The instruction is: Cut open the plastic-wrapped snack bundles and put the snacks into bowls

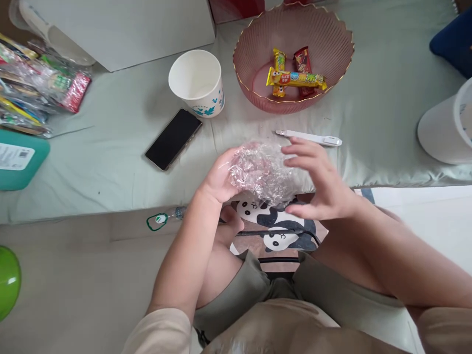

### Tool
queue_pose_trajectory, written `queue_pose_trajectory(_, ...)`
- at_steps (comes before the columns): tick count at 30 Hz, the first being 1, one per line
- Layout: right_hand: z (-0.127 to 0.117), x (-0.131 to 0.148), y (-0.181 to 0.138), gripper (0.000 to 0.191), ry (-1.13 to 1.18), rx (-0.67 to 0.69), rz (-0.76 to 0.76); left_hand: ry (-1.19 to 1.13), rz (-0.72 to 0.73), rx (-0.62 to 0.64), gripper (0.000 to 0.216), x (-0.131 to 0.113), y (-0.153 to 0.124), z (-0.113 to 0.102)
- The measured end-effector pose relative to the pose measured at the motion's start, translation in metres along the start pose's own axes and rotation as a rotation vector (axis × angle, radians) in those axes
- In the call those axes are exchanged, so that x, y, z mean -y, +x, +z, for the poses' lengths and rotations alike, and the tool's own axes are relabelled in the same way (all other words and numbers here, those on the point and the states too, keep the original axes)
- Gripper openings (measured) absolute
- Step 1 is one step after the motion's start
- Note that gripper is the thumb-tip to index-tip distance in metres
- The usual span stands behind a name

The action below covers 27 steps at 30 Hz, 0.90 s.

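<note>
A crumpled bundle of transparent plastic film is at the front edge of the cloth-covered table. My left hand is closed around its left side, with some fingers seen through the film. On the other side, my right hand is open, thumb and fingers spread apart, its fingertips close to the bundle; whether they touch it I cannot tell. Just beyond the right hand lies a white utility knife. Past the left hand, a dark phone lies face up beside a white paper cup with blue leaf prints.
A pink ribbed bowl with several wrapped snacks stands at the back. Packaged items and a teal container are on the left. A white bucket stands at right. Below the table edge is a panda-print surface.
</note>
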State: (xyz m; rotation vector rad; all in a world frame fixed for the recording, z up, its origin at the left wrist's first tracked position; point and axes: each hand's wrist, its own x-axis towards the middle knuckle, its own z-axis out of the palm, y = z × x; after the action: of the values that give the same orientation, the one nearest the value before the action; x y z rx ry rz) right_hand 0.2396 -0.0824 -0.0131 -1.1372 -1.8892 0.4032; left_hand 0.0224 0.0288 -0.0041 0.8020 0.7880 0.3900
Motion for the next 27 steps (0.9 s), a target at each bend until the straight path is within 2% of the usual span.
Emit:
queue_pose_trajectory(1,0.004,0.0,-0.002,0.074,-0.04,0.04,-0.042,0.025,0.022,-0.012,0.043,0.0,0.0,0.0)
queue_pose_trajectory(3,0.013,0.0,-0.003,0.064,-0.105,0.039,-0.054,0.086,0.054,-0.022,0.048,0.0,0.0,-0.002)
queue_pose_trajectory(5,0.021,0.0,0.0,0.04,-0.096,-0.037,-0.012,0.103,0.044,-0.008,0.055,0.0,0.0,-0.006)
queue_pose_trajectory(8,0.028,0.002,0.01,0.008,0.021,-0.17,0.148,-0.01,-0.073,0.069,0.067,-0.002,-0.001,-0.012)
queue_pose_trajectory(9,0.029,0.003,0.014,0.006,0.076,-0.211,0.228,-0.065,-0.119,0.091,0.071,-0.003,-0.001,-0.013)
queue_pose_trajectory(12,0.03,0.003,0.02,0.015,0.269,-0.332,0.452,-0.192,-0.204,0.116,0.072,-0.006,-0.004,-0.017)
queue_pose_trajectory(14,0.031,0.001,0.02,0.019,0.378,-0.394,0.508,-0.234,-0.222,0.105,0.057,-0.006,-0.006,-0.017)
queue_pose_trajectory(17,0.031,-0.002,0.015,0.018,0.476,-0.44,0.494,-0.245,-0.236,0.059,0.036,-0.007,-0.009,-0.015)
queue_pose_trajectory(22,0.026,0.0,0.012,0.02,0.385,-0.379,0.431,-0.222,-0.243,0.013,0.029,-0.008,-0.01,-0.013)
queue_pose_trajectory(27,0.018,0.0,0.012,0.013,0.169,-0.107,0.206,-0.205,-0.198,0.018,0.032,-0.007,-0.006,-0.013)
